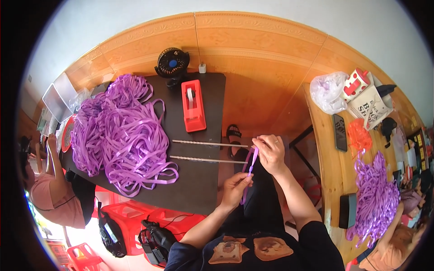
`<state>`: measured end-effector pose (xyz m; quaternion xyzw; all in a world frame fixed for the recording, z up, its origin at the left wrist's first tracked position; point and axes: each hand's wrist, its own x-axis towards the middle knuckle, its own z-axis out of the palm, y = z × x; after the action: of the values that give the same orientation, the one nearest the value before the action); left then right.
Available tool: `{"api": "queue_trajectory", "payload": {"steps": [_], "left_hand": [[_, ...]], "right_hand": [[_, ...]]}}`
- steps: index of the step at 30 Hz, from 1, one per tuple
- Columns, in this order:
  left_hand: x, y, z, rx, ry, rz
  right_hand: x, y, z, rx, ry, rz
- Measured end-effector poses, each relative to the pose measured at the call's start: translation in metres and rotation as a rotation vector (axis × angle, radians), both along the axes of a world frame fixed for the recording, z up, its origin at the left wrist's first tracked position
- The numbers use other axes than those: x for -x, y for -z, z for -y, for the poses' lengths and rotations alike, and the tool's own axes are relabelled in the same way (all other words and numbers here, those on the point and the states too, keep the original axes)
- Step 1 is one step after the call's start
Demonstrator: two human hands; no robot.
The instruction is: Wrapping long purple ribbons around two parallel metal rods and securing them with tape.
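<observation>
A purple ribbon is held between my two hands, over my lap beyond the dark table's right edge. My left hand pinches its lower part, where a small knot or fold shows. Higher up and to the right, my right hand grips the ribbon's upper end with bent fingers. Two thin metal rods stick out from the dark table toward my hands, side by side and apart. Their right ends come close to the ribbon; whether they touch it I cannot tell. A large heap of purple ribbon covers the dark table's left part.
On the dark table stand a red tape dispenser and a black fan. The wooden table at right carries a phone, a plastic bag and more purple ribbon. People sit at both sides, near red stools.
</observation>
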<state>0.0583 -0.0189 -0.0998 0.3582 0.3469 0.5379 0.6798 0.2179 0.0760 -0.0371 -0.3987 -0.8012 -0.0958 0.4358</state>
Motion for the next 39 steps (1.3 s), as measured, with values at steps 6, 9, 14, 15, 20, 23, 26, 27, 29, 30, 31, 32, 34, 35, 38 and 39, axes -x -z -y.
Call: {"api": "queue_trajectory", "payload": {"steps": [6, 9, 14, 15, 20, 23, 26, 27, 29, 30, 31, 32, 34, 35, 38, 39], "left_hand": [[0.008, 0.008, -0.024, -0.061, -0.093, -0.058], [0.012, 0.022, -0.035, 0.017, -0.163, 0.028], [0.004, 0.014, -0.042, 0.063, -0.311, 0.054], [0.004, 0.012, -0.042, 0.063, -0.312, 0.054], [0.002, 0.004, -0.025, 0.066, -0.275, 0.062], [0.005, 0.011, 0.014, 0.14, -0.266, -0.085], [0.019, 0.012, 0.049, 0.122, -0.184, -0.154], [0.024, 0.013, 0.06, 0.135, -0.175, -0.12], [0.039, 0.014, 0.076, 0.211, -0.121, -0.057], [0.047, 0.003, 0.082, 0.236, -0.079, -0.087], [0.053, -0.009, 0.085, 0.261, -0.032, -0.116], [0.058, -0.012, 0.087, 0.226, -0.022, -0.15], [0.064, -0.017, 0.09, 0.167, -0.012, -0.115], [0.067, -0.018, 0.094, 0.158, -0.023, -0.128], [0.071, -0.017, 0.097, 0.125, -0.036, -0.192], [0.072, -0.014, 0.099, 0.126, -0.032, -0.166]], "right_hand": [[0.021, -0.004, -0.043, -0.079, -0.136, -0.069], [0.033, 0.006, -0.061, -0.045, -0.187, -0.086], [0.05, 0.037, -0.072, 0.071, -0.213, -0.164], [0.056, 0.045, -0.068, 0.111, -0.192, -0.166], [0.064, 0.088, -0.035, 0.346, -0.29, -0.235], [0.075, 0.099, 0.001, 0.454, -0.242, -0.376], [0.08, 0.105, 0.047, 0.627, -0.272, -0.531], [0.082, 0.104, 0.06, 0.706, -0.296, -0.611], [0.078, 0.101, 0.087, 0.801, -0.286, -0.545], [0.08, 0.095, 0.102, 0.951, -0.335, -0.649], [0.08, 0.093, 0.115, 1.099, -0.38, -0.755], [0.079, 0.098, 0.126, 1.106, -0.377, -0.762], [0.078, 0.107, 0.146, 1.248, -0.462, -0.917], [0.08, 0.11, 0.156, 1.203, -0.471, -0.903], [0.084, 0.105, 0.182, 1.334, -0.377, -0.955], [0.085, 0.106, 0.189, 1.337, -0.372, -0.962]]}}
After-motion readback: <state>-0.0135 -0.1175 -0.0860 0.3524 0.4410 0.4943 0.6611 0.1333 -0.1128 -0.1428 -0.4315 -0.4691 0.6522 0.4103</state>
